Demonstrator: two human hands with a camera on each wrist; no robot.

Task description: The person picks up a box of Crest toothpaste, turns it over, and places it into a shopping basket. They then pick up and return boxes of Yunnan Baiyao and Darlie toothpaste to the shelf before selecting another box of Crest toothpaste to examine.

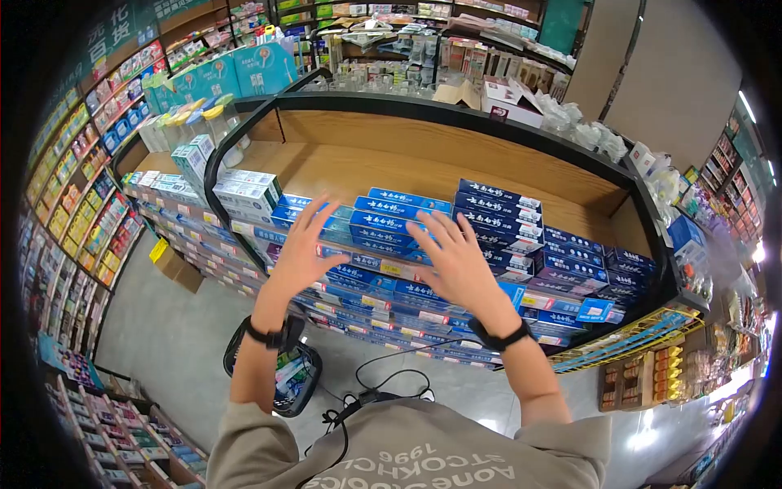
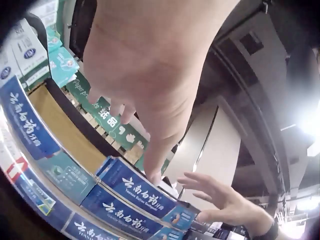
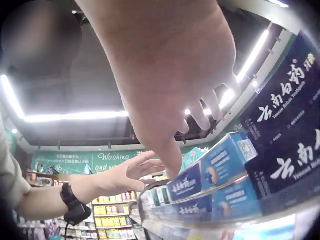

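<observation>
Both hands hover over a shelf of toothpaste boxes with nothing in them. My left hand (image 1: 297, 257) has spread fingers, above blue boxes (image 1: 285, 213) left of the middle stack. The right hand (image 1: 458, 265), fingers also apart, overlaps the right end of the middle stack of blue toothpaste boxes (image 1: 379, 235) in the head view. Right of that stands a taller stack of dark blue toothpaste boxes (image 1: 498, 218). The left wrist view shows the left thumb (image 2: 156, 167) in front of a blue toothpaste box (image 2: 135, 185). In the right wrist view, the blue boxes (image 3: 185, 186) appear beyond the right thumb.
A black frame rail (image 1: 358, 99) borders the wooden shelf top (image 1: 326, 167). White-green boxes (image 1: 248, 189) and yellow-lidded jars (image 1: 216, 122) stand at the left. Below, a dark shopping basket (image 1: 305, 391) sits on the floor, and a black cable (image 1: 407, 372) hangs before the body.
</observation>
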